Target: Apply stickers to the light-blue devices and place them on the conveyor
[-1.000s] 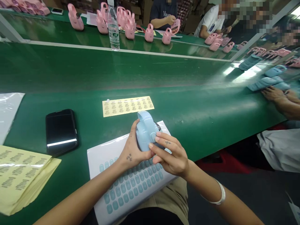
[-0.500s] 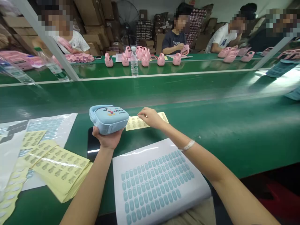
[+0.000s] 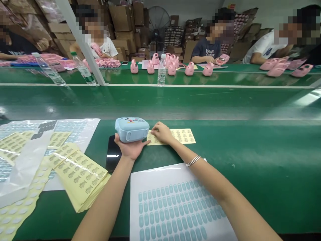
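My left hand point(image 3: 131, 149) holds up a light blue lunch box point(image 3: 132, 130) from below, its palm under the base. The rounded lid bears a Mickey print, and a small clip shows on the front side. Just right of it, my right hand point(image 3: 162, 132) is over the left part of a yellow sticker sheet point(image 3: 184, 135). Its thumb and fingers are pinched together; whether a sticker is between them is too small to tell. A black phone point(image 3: 112, 157) lies partly behind my left wrist. Before me is a white sheet with rows of blue oval stickers point(image 3: 173, 204).
At left lie a stack of yellow sticker sheets point(image 3: 82, 174), a strip of round white stickers point(image 3: 25, 209) and clear plastic film point(image 3: 30, 167). Water bottles point(image 3: 162, 72) stand beyond the green table point(image 3: 263, 160). Co-workers sit opposite among pink cases point(image 3: 190, 69).
The view has swung left. The box has tilted, so its front side shows more and its lid less. My right hand has moved down onto the yellow sheet and nearer the box.
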`<state>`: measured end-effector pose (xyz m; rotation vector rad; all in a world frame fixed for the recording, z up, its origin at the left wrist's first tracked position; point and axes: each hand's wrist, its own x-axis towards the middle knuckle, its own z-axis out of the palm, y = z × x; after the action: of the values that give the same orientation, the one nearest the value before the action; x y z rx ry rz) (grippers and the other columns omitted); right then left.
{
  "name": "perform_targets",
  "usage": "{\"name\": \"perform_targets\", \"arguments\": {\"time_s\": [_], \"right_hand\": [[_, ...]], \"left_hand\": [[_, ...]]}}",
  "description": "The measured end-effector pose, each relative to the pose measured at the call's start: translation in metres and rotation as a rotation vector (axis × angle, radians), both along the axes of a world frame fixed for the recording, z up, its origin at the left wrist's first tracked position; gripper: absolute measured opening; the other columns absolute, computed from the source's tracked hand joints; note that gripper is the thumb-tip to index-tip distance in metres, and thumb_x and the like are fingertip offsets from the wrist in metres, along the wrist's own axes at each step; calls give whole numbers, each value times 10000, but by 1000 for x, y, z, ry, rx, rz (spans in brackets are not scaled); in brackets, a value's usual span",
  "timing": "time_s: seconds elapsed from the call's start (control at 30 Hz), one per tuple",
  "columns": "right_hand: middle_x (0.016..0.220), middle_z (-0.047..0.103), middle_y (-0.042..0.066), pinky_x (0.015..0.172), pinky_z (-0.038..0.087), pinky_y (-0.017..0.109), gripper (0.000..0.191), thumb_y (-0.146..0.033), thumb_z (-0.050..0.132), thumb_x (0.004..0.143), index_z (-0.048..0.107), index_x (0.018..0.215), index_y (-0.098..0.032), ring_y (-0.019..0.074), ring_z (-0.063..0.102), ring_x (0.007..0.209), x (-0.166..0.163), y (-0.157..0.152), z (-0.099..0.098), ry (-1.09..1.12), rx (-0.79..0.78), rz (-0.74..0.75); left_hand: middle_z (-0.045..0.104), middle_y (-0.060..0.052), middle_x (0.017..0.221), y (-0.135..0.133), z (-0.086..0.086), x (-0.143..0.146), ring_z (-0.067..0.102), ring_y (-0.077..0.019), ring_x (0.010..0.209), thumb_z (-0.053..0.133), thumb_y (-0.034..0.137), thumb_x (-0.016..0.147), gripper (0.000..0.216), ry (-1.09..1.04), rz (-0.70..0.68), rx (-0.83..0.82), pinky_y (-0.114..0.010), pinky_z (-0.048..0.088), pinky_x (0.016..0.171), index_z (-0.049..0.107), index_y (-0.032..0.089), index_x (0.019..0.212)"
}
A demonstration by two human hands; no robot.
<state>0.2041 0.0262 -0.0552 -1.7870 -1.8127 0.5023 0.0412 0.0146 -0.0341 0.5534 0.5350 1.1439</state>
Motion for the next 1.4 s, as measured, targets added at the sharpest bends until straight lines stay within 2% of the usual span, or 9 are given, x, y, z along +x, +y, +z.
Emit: {"name": "perform_targets", "arguments": {"time_s": [0.13, 0.47, 0.6, 0.7, 0.83, 0.93, 1.1, 1.27, 1.4], "right_hand": [[938, 571, 5, 714, 402, 197, 43, -196, 638, 768, 663, 737, -179, 94, 542, 794, 8, 6, 7, 64, -56, 29], [983, 527, 55, 793, 402, 297, 67, -177, 623, 755, 649, 694, -170, 186, 527, 911, -5, 11, 7, 158, -78, -113], [907, 558, 48, 716, 429, 285, 90, -216, 683, 700, 644, 648, -154, 165, 548, 798, 8, 9, 12, 317, -144, 24], [898, 583, 51, 646, 449, 273, 215, -342, 719, 655, 630, 630, -147, 133, 549, 709, 29, 4, 23, 496, -181, 175], [1097, 510, 77, 695, 455, 295, 361, -507, 687, 629, 605, 639, -155, 132, 545, 799, 45, -6, 40, 699, -80, 241], [1112, 483, 57, 773, 439, 310, 323, -486, 698, 627, 614, 664, -176, 159, 520, 931, 29, -14, 51, 776, 1, 277], [1059, 495, 43, 820, 422, 322, 73, -221, 699, 671, 641, 653, -180, 174, 500, 998, -19, -22, 65, 630, 44, 291], [1028, 488, 49, 797, 445, 319, 60, -172, 680, 686, 638, 644, -164, 174, 521, 963, -35, -18, 70, 507, 66, 213], [990, 495, 44, 854, 424, 342, 78, -147, 689, 673, 634, 621, -163, 176, 525, 958, -36, -16, 73, 435, 101, 183]], "left_hand": [[504, -85, 1269, 1, -1, 1, 389, -396, 1187, 450, 782, 485, 830, -15, 14, -25, -645, 281, 906, 531, 302, 1157], [515, -99, 1252, 0, -2, 0, 385, -405, 1184, 460, 765, 508, 782, -33, 15, -25, -686, 246, 900, 564, 286, 1117], [539, -92, 1222, 1, -2, 1, 388, -404, 1176, 470, 756, 503, 765, -58, 24, -72, -689, 238, 907, 577, 278, 1091], [535, -88, 1230, 1, -2, 0, 400, -403, 1168, 446, 760, 529, 752, -89, 21, -87, -698, 204, 917, 573, 281, 1094], [539, -94, 1217, 1, -2, 0, 451, -381, 1119, 422, 769, 547, 750, -124, 16, -107, -693, 172, 926, 573, 287, 1100], [569, -103, 1153, 1, -3, 0, 499, -368, 1041, 396, 770, 566, 735, -156, 13, -137, -688, 225, 893, 590, 275, 1075], [601, -112, 1010, 2, -5, -3, 545, -292, 827, 339, 751, 636, 706, -206, 28, -180, -626, 400, 754, 609, 226, 1024], [601, -91, 981, 3, -7, -4, 547, -271, 811, 350, 738, 646, 668, -229, 7, -146, -588, 440, 726, 602, 233, 1004], [605, -83, 983, 3, -7, -3, 549, -285, 847, 328, 747, 637, 678, -210, 0, -148, -570, 434, 750, 609, 239, 989]]}}
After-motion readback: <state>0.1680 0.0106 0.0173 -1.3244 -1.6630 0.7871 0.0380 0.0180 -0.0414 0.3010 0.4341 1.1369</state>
